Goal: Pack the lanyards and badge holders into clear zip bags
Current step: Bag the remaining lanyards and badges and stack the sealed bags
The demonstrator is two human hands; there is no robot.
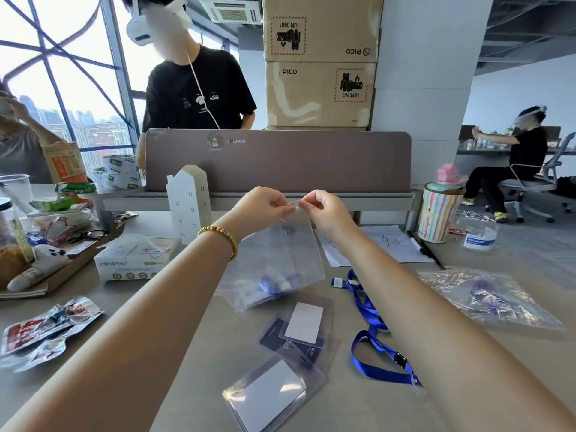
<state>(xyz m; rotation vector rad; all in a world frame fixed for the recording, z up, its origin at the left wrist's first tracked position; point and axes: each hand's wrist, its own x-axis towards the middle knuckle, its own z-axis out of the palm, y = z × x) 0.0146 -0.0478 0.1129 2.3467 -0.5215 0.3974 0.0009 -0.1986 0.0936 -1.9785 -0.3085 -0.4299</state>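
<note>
Grip of both hands [296, 207] pinches floppy clear bag [280, 263].

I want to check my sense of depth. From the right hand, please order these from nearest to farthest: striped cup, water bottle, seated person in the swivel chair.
1. Striped cup, just right of the right hand.
2. Water bottle, farther right.
3. Seated person, far back right.

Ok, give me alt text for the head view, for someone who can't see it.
Both hands, left hand and right hand, pinch the top edge of a clear zip bag held above the desk, with blue lanyard material inside. Badge holders and a loose blue lanyard lie below; another filled bag sits to the right.
</note>
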